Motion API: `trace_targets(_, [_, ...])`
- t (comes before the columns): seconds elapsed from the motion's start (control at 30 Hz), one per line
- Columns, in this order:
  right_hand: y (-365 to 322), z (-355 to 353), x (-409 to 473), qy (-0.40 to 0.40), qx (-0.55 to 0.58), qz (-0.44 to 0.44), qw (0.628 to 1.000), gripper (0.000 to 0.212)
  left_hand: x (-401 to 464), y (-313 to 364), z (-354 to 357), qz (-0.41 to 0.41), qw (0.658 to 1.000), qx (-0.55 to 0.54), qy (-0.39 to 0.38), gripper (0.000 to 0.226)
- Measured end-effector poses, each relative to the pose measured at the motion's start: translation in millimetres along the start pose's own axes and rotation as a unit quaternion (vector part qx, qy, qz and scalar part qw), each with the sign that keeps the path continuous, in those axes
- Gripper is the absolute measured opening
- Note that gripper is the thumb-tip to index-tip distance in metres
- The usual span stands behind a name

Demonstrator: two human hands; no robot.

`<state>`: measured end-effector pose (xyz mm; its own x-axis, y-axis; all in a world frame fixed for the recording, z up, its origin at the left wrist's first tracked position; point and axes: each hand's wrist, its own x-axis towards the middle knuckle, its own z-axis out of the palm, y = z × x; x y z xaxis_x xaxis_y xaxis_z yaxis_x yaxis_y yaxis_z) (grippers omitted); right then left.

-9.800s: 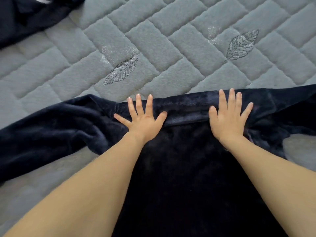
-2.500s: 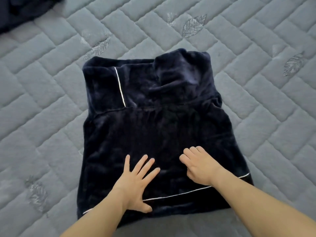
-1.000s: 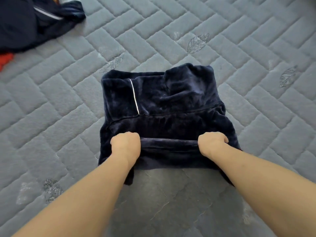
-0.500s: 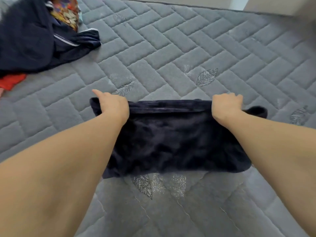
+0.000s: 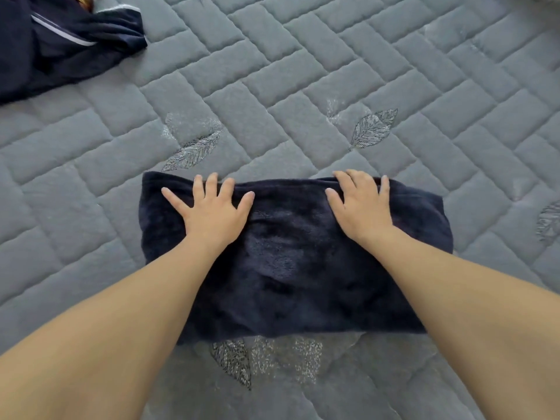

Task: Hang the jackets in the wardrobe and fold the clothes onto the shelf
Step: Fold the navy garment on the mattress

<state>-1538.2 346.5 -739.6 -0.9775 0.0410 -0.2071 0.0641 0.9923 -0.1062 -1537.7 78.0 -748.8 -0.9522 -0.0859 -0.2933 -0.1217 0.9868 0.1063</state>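
Both the left hand (image 5: 212, 215) and right hand (image 5: 362, 207) press flat, fingers (image 5: 198, 184) spread and gripping nothing, on the folded navy plush garment (image 5: 291, 268) lying on the grey quilted bed (image 5: 303, 71).

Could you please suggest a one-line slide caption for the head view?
Left hand and right hand press flat on a folded navy plush garment lying on a grey quilted mattress.

Grey quilted mattress cover (image 5: 303, 71): filled the whole view, stitched in a herringbone pattern of padded rectangular blocks. Embroidered leaf motifs: one (image 5: 194, 153) left of centre, one (image 5: 372, 128) right of centre, one dark leaf (image 5: 233, 362) near the bottom with a glittery patch (image 5: 288, 356) just beside it, one partly cut off at the right edge (image 5: 550, 222).
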Motion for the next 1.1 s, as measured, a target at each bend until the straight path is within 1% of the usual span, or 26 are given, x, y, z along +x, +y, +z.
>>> trace_targets(0.07, [2.4,17.2,10.4,-0.023,0.015,0.039,0.999,0.063,6.8,-1.6,6.4,-0.001,1.000,0.007,0.018,0.071])
trace_targets(0.13, [5.7,33.1,12.1,-0.011,0.013,0.058,0.998,0.073,7.2,-4.8,16.9,0.001,0.999,0.018,0.041,0.069])
trace_targets(0.17, [5.8,38.9,11.1,0.004,0.012,0.057,0.998,0.074,6.2,-6.2,23.2,0.002,0.998,0.024,0.052,0.068])
trace_targets(0.37, [8.3,61.9,12.6,0.080,0.042,0.022,0.996,0.058,18.2,-10.5,51.6,0.026,0.997,0.010,0.078,0.064])
trace_targets(0.57, [10.3,64.9,17.1,0.075,0.054,0.008,0.996,0.056,23.6,-9.1,54.3,0.028,0.997,0.009,0.066,0.065])
trace_targets(0.77, [13.2,68.6,23.0,0.085,0.046,-0.004,0.995,0.055,29.5,-9.0,58.6,0.044,0.996,0.016,0.079,0.066])
trace_targets(0.87, [12.3,67.1,21.8,0.067,0.027,0.000,0.997,0.059,27.3,-11.4,60.0,0.051,0.995,0.009,0.080,0.066])
trace_targets(0.97, [5.8,53.4,24.7,0.030,0.012,0.014,0.999,0.068,27.3,-11.7,55.9,0.050,0.996,-0.009,0.071,0.070])
trace_targets(1.03, [-13.7,34.7,28.3,-0.013,0.053,0.011,0.998,0.074,26.9,-12.2,46.2,0.060,0.997,-0.034,0.047,0.075])
trace_targets(1.1, [-49.7,13.6,32.5,-0.085,0.117,-0.018,0.989,0.072,13.6,-24.3,27.0,0.097,0.986,-0.114,0.070,0.081])
